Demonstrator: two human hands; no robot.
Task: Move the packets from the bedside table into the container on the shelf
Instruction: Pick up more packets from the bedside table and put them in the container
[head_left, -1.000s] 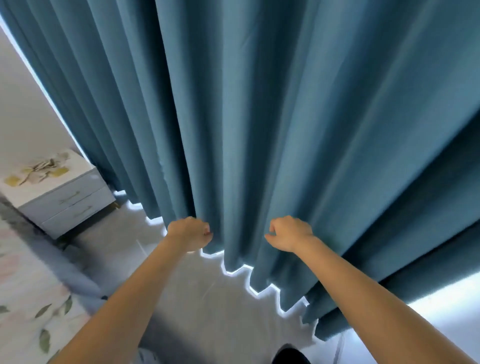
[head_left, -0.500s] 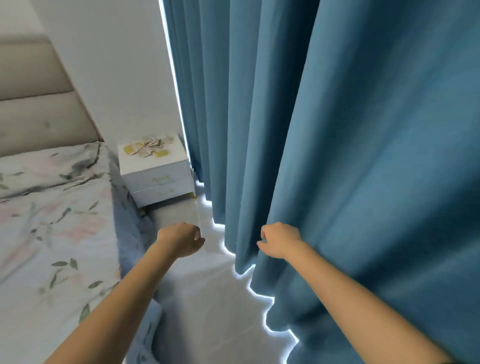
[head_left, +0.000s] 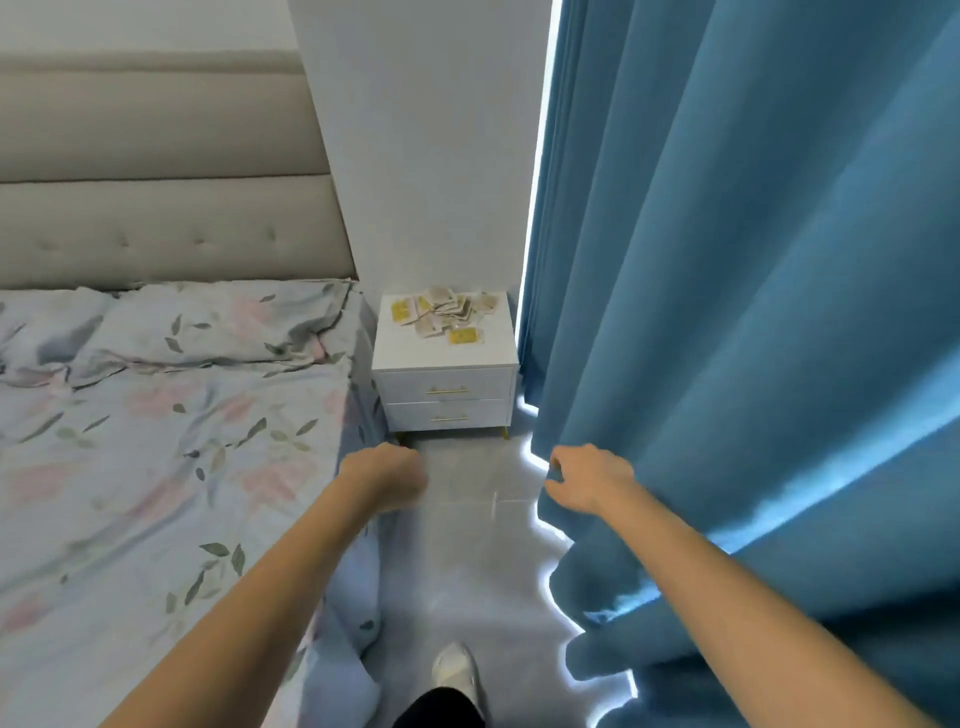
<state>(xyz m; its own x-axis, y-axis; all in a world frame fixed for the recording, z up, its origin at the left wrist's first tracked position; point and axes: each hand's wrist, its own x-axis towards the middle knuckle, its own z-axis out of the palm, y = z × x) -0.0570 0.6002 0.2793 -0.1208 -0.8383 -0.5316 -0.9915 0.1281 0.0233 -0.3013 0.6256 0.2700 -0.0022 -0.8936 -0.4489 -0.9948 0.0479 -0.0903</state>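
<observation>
A heap of several small packets (head_left: 441, 314), beige and yellow, lies on top of the white two-drawer bedside table (head_left: 445, 357) ahead of me, in the corner between bed and curtain. Both my arms reach forward over the floor, well short of the table. My left hand (head_left: 387, 478) is curled into a fist and holds nothing. My right hand (head_left: 592, 480) is empty too, its fingers loosely bent, close beside the curtain's edge. No shelf or container is in view.
A bed (head_left: 156, 441) with floral bedding fills the left, with a padded headboard (head_left: 156, 182) behind it. A long blue curtain (head_left: 753, 312) hangs along the right. A narrow strip of grey floor (head_left: 467, 551) leads to the table. My white shoe (head_left: 457, 670) shows below.
The view has swung from the curtain to face the bedside table, which now sits straight ahead and closer. My right hand's fingers have loosened from a fist.
</observation>
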